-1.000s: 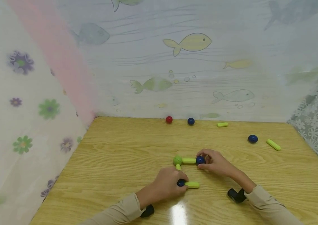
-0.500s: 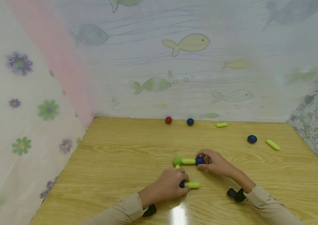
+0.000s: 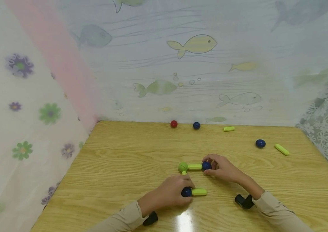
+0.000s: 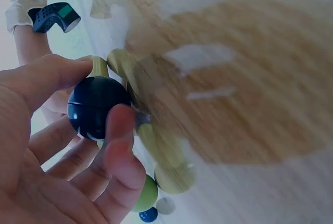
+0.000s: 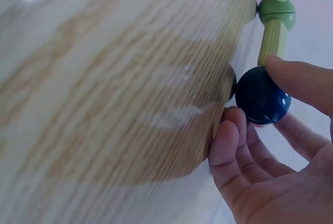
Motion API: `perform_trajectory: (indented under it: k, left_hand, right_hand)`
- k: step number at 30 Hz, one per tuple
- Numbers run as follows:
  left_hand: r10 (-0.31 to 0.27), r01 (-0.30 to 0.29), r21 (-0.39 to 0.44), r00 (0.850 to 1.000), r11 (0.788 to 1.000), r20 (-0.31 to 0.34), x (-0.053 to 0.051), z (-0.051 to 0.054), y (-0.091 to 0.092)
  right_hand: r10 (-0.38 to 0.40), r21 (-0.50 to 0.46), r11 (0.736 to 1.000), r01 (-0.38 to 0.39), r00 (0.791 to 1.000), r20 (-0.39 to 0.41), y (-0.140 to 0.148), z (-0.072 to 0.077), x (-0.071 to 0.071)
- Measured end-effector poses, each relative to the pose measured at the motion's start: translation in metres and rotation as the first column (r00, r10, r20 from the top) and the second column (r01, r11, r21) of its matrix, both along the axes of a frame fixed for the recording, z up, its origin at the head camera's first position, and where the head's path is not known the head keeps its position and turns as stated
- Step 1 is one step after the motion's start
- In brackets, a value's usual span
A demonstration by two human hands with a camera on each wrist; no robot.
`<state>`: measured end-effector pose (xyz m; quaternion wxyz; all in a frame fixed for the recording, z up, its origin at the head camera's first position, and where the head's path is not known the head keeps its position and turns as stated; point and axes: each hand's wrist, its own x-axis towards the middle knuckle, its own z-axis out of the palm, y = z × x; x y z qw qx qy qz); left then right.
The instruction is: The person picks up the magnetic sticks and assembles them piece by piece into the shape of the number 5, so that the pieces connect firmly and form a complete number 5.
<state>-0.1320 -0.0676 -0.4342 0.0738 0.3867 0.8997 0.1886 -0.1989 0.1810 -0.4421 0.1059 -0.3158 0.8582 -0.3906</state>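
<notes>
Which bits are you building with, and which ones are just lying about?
Seems in use:
left blue ball in left hand
right blue ball in right hand
green ball
three sticks by these balls

Just lying about, it seems:
red ball
two loose blue balls
two loose sticks

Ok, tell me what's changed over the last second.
The left hand has shifted its fingers on the near blue ball, showing more of it than half a second ago. That ball and the stick pointing right from it have edged slightly toward the person. Nothing was newly grasped or released. The right hand stays at its blue ball; the red ball stays put.
</notes>
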Motion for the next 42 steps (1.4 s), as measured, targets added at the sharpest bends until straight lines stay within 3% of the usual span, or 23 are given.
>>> perform_trajectory:
  k: [7, 12, 26, 33, 37, 42]
  left_hand:
    - [-0.038, 0.039, -0.015, 0.997, 0.999, 0.06, 0.0, 0.001, -0.003]
    - [-0.045, 0.046, -0.003, 0.997, 0.999, 0.057, 0.0, 0.001, -0.009]
    - [-0.033, 0.023, 0.129, 0.996, 0.991, 0.08, -0.002, 0.001, -0.023]
    - [-0.023, -0.007, 0.161, 0.983, 0.987, 0.184, -0.005, 0.002, -0.025]
    - [-0.023, -0.021, 0.179, 0.971, 0.984, 0.237, -0.007, 0.002, -0.026]
    - [-0.054, 0.001, 0.214, 0.969, 0.977, 0.241, -0.009, 0.0, -0.027]
  right_hand:
    - [0.006, -0.001, 1.0, -0.006, 1.0, -0.005, 0.001, 0.0, 0.0]
    - [0.013, -0.007, 1.0, -0.013, 1.0, -0.006, 0.001, 0.0, 0.0]
    - [-0.005, -0.01, 1.0, 0.005, 1.0, -0.013, 0.003, 0.001, 0.003]
    - [-0.04, -0.009, 0.999, 0.04, 0.999, 0.007, 0.009, 0.003, 0.004]
    - [-0.076, -0.005, 0.997, 0.076, 0.997, -0.027, 0.017, 0.007, 0.003]
    - [-0.134, -0.011, 0.991, 0.134, 0.987, -0.083, 0.033, 0.015, 0.0]
